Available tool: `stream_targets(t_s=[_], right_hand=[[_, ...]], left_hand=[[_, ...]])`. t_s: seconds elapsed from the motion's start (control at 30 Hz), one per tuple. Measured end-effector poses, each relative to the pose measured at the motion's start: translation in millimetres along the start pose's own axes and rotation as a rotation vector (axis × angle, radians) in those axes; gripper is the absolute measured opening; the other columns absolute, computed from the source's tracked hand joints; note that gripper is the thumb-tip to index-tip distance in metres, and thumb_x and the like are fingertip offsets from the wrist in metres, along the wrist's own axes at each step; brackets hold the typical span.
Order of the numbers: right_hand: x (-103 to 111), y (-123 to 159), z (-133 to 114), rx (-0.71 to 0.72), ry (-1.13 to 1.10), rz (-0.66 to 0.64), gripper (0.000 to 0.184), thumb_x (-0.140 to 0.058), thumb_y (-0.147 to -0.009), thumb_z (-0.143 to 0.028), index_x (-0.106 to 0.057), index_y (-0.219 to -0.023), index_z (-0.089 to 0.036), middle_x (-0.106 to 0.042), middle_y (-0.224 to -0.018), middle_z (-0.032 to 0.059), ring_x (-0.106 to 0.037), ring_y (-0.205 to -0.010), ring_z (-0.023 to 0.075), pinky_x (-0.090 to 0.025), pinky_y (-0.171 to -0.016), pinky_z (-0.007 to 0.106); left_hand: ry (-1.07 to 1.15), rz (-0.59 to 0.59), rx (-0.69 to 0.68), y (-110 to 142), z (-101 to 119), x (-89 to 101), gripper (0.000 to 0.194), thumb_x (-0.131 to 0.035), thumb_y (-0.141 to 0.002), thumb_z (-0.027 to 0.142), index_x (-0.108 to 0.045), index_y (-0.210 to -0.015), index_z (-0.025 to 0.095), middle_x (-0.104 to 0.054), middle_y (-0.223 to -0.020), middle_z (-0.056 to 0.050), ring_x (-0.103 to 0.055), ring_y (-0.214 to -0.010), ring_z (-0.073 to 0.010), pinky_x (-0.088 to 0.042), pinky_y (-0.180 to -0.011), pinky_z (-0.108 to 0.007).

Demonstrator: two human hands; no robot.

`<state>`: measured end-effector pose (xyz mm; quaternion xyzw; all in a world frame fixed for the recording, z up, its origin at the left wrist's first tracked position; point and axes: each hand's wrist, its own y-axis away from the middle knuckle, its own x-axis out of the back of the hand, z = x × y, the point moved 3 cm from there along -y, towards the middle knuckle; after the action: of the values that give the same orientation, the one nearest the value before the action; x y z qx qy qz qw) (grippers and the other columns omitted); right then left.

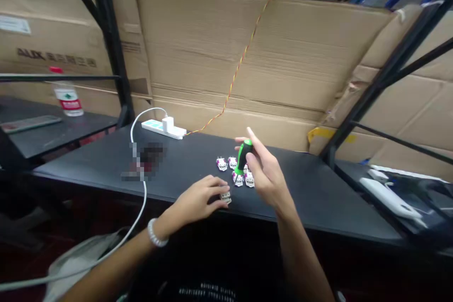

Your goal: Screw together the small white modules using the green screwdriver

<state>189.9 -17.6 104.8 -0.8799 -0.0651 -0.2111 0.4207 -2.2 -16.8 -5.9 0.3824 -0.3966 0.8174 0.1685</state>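
Note:
Near the table's front edge, my left hand (pixel 204 197) grips a small pale socket module (pixel 225 196) between thumb and fingers. My right hand (pixel 264 167) is closed around the green and black handle of a screwdriver (pixel 243 156). The screwdriver tilts with its thin shaft pointing down, above and to the right of the held module; its tip appears apart from it. Several similar white and purple modules (pixel 222 164) lie on the table behind, some partly hidden by the screwdriver and my right hand.
A white power strip (pixel 154 127) with a plugged-in charger (pixel 168 124) lies at the back left of the black table (pixel 300 188). Its white cable (pixel 144 193) runs over the front edge. A twisted wire (pixel 233 80) climbs the cardboard wall. Black metal posts (pixel 371 89) stand at both sides.

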Motion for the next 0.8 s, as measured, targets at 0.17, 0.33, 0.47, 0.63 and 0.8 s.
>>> stream_targets(t_s=[0.17, 0.33, 0.47, 0.63, 0.8], right_hand=[[1.7, -3.0, -2.3, 0.043, 0.144, 0.189, 0.033, -0.075, -0.097, -0.037, -0.075, -0.129, -0.028, -0.068, -0.114, 0.0071, -0.068, -0.095, 0.022, -0.06, -0.088, 0.038], [-1.2, -1.7, 3.7, 0.035, 0.036, 0.07, 0.046, -0.049, -0.109, -0.027, -0.058, -0.154, -0.031, -0.071, -0.131, 0.0086, -0.07, -0.117, 0.0243, -0.056, -0.105, 0.044], [1.3, 0.4, 0.5, 0.041, 0.053, 0.128, 0.035, -0.061, -0.104, -0.034, -0.067, -0.138, -0.027, -0.073, -0.122, 0.0087, -0.071, -0.108, 0.0249, -0.059, -0.095, 0.041], [3.6, -0.3, -0.9, 0.046, 0.097, 0.192, 0.032, -0.07, -0.1, -0.035, -0.072, -0.131, -0.027, -0.072, -0.115, 0.0077, -0.071, -0.096, 0.0226, -0.061, -0.088, 0.039], [1.9, 0.0, 2.1, 0.03, -0.028, 0.093, 0.04, -0.052, -0.108, -0.03, -0.062, -0.147, -0.028, -0.071, -0.13, 0.0098, -0.072, -0.113, 0.0247, -0.06, -0.098, 0.043]], left_hand=[[0.001, -0.001, 0.017, 0.0, 0.0, -0.7, 0.03, -0.078, -0.1, 0.032, -0.079, -0.127, 0.022, -0.076, -0.128, -0.01, -0.07, -0.118, -0.026, -0.06, -0.107, -0.042], [-0.002, 0.004, 0.016, 0.1, 0.7, 0.1, 0.03, -0.078, -0.1, 0.031, -0.078, -0.128, 0.022, -0.076, -0.129, -0.01, -0.07, -0.119, -0.0258, -0.06, -0.107, -0.042], [-0.009, -0.001, 0.011, 0.4, -0.5, -0.5, 0.031, -0.078, -0.099, 0.031, -0.078, -0.129, 0.023, -0.076, -0.129, -0.01, -0.071, -0.118, -0.0258, -0.06, -0.107, -0.042], [-0.002, -0.003, 0.018, 1.0, -2.2, -1.4, 0.031, -0.077, -0.1, 0.031, -0.078, -0.129, 0.021, -0.075, -0.129, -0.01, -0.07, -0.12, -0.0263, -0.059, -0.108, -0.043], [-0.001, 0.0, 0.015, 1.0, -2.2, -1.4, 0.032, -0.078, -0.099, 0.031, -0.078, -0.13, 0.023, -0.075, -0.129, -0.01, -0.071, -0.119, -0.0261, -0.06, -0.108, -0.043]])
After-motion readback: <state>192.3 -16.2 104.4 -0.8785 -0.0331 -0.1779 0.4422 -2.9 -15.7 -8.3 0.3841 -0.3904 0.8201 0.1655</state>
